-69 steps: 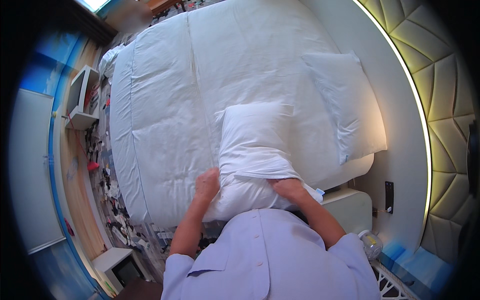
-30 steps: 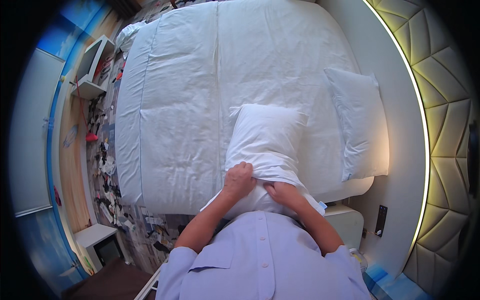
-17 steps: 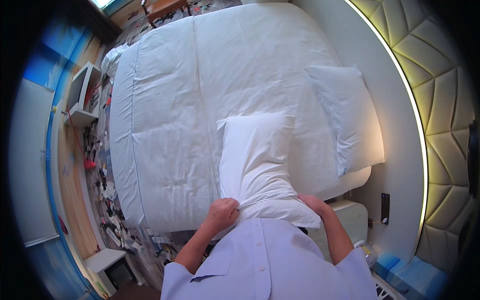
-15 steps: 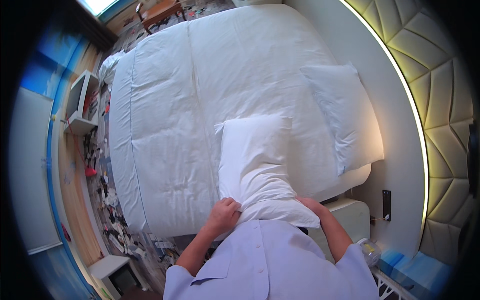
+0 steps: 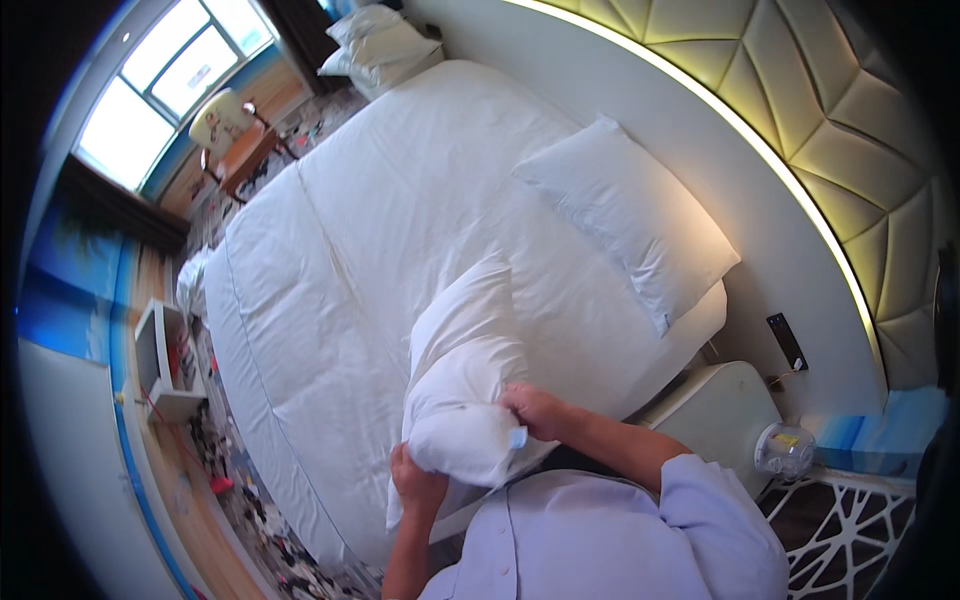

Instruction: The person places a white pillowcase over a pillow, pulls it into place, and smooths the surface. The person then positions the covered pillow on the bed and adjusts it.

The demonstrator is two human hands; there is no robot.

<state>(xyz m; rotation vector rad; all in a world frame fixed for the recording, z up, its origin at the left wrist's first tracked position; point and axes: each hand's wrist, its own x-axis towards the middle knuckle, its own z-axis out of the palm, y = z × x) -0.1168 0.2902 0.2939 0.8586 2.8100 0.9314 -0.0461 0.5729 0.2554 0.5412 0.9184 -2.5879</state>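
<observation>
A white pillow (image 5: 465,375) lies at the near edge of the bed, its far end pointing away from me and its near end puffed up at my front. White cloth is bunched and folded around it, and a small pale blue tag (image 5: 518,437) shows at its near right corner. My left hand (image 5: 418,483) is closed on the lower left edge of the pillow. On the other side, my right hand (image 5: 538,410) grips the pillow just above the tag, fingertips pressed into the cloth. Part of both hands' fingers is hidden by fabric.
Across the white bed (image 5: 400,180), a second pillow (image 5: 640,220) rests by the headboard wall. A bedside cabinet (image 5: 715,400) and a clear round container (image 5: 783,452) stand at my right. Past the bed are a chair (image 5: 235,145) and stacked pillows (image 5: 380,45).
My view has turned, bringing the window and stacked pillows in. My right hand has moved up onto the pillow's near end, which now bulges with its tag showing. The left hand stays at the left edge.
</observation>
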